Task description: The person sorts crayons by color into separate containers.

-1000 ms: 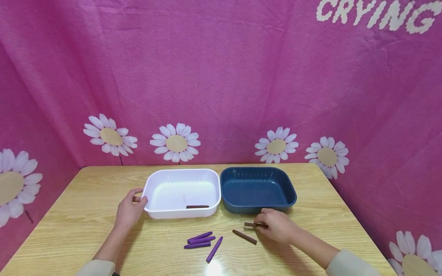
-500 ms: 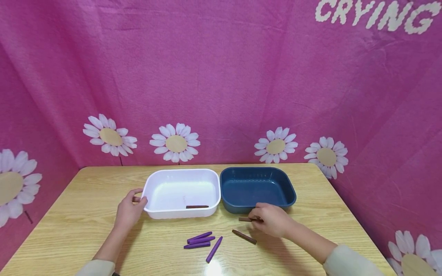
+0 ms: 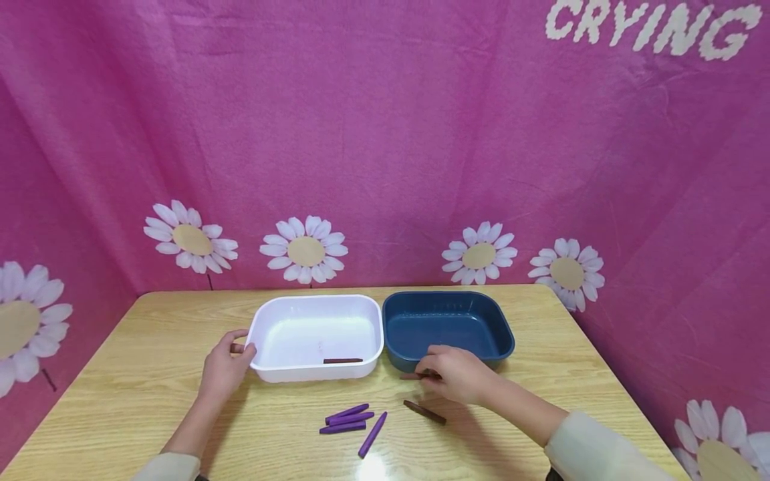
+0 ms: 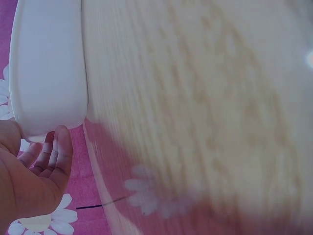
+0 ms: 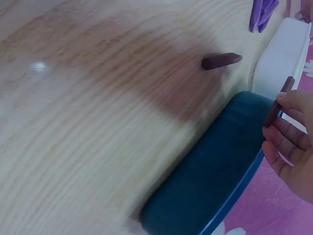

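My right hand [image 3: 454, 375] pinches a brown crayon [image 3: 412, 376] just in front of the blue tub [image 3: 448, 304]; in the right wrist view the held brown crayon [image 5: 278, 103] sticks up between thumb and fingers [image 5: 288, 134] beside the blue tub's wall [image 5: 215, 171]. My left hand [image 3: 224, 366] grips the left rim of the white tub [image 3: 260, 314], where another brown crayon [image 3: 343, 361] lies inside. In the left wrist view my fingers [image 4: 56, 154] curl against the white tub's wall [image 4: 46, 63].
On the wooden table [image 3: 120, 401] in front of the tubs lie a loose brown crayon [image 3: 424, 412] and several purple crayons [image 3: 351, 421]. A pink flowered cloth [image 3: 361, 133] closes in the back and both sides.
My right hand has lifted the brown crayon off the table and carried it leftward and toward the tubs. The left hand has stayed on the white tub's rim.
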### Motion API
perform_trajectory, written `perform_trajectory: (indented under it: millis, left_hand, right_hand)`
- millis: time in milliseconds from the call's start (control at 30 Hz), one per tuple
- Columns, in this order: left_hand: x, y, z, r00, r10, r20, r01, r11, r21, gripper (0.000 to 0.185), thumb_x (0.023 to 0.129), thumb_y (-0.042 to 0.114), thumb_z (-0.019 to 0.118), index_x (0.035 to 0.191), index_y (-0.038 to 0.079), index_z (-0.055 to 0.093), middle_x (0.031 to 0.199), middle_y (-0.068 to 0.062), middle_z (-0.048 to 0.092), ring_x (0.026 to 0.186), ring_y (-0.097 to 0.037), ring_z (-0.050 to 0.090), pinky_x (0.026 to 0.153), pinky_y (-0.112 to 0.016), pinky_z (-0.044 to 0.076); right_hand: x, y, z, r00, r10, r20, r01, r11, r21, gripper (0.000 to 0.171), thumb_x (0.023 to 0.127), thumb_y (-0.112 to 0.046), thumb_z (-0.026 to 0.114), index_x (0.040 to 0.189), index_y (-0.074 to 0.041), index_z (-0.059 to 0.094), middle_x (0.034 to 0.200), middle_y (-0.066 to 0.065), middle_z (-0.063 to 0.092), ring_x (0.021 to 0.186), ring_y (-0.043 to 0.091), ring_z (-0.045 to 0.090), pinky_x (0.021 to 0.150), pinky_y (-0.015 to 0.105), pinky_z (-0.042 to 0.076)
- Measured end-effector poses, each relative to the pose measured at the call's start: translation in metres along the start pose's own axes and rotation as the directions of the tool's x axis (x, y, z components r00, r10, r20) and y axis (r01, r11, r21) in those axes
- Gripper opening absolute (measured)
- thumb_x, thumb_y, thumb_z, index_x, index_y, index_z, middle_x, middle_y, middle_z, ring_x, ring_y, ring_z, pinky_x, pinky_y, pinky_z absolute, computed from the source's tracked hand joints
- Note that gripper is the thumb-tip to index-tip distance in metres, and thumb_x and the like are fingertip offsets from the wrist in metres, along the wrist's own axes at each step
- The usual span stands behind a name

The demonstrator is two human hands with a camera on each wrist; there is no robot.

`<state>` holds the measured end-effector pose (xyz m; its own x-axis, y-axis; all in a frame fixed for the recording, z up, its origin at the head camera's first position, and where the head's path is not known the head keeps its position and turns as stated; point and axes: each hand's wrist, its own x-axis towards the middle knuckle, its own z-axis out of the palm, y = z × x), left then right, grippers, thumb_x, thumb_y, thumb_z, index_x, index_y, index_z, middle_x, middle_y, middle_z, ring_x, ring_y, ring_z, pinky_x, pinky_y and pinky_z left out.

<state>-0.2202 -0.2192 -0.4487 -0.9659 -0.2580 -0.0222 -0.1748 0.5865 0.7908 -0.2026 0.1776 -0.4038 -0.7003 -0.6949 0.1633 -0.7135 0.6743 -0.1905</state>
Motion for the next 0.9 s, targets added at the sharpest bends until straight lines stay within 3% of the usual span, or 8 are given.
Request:
perform_trajectory:
  millis: [900]
  left_hand:
    - [-0.001,0.000,-0.001,1.000,-0.008,0.019,0.008,1.000,-0.005,0.047,0.091,0.021,0.051,0.134,0.002,0.043,0.103,-0.019,0.056,0.069,-0.014,0.051,0.054,-0.022,0.042]
  right_hand:
    - [0.054,-0.024,-0.010,0.999,-0.041,0.008,0.041,0.998,-0.053,0.008,0.083,-0.015,0.068,0.090,-0.016,0.072,0.074,-0.006,0.055,0.065,0.004,0.043,0.057,0.015,0.037]
